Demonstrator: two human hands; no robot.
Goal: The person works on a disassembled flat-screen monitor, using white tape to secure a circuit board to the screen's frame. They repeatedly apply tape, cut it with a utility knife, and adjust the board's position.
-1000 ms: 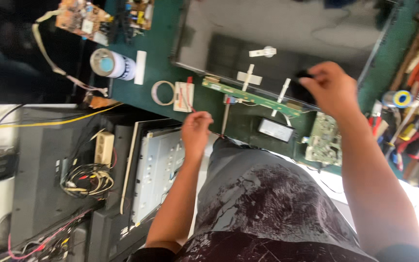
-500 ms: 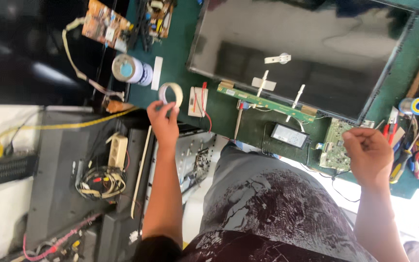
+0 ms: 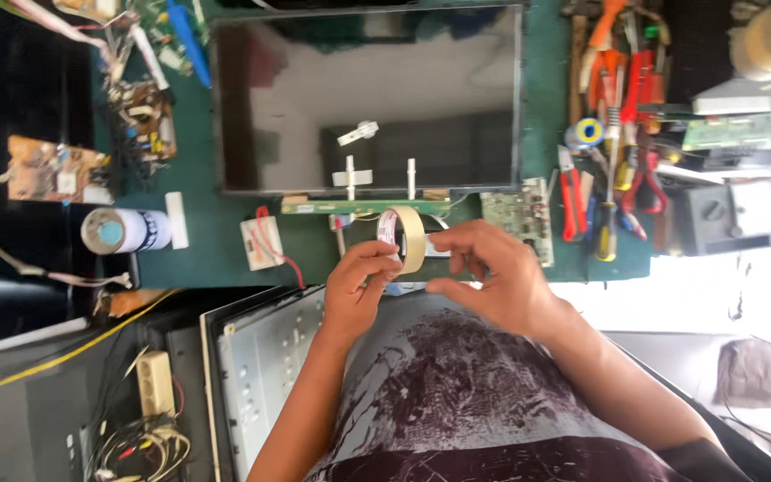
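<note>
Both hands on a roll of tape below the flat screen panel

The left hand (image 3: 363,286) fingers are clamped on the cream ring-shaped roll of masking tape (image 3: 409,237), just below the dark flat screen panel (image 3: 368,98) on the green table (image 3: 216,241); the right hand (image 3: 497,277) fingers pinch together beside the roll.

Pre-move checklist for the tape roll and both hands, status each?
1. Tape roll off the bench, in hand: ok.
2. Left hand grip on the roll's edge: ok.
3. Right hand at the roll: ok; free tape end pinched: cannot tell.
4. Flat screen panel lying flat on the green bench: ok.
5. Long green board at the panel's near edge in view: ok.
</note>
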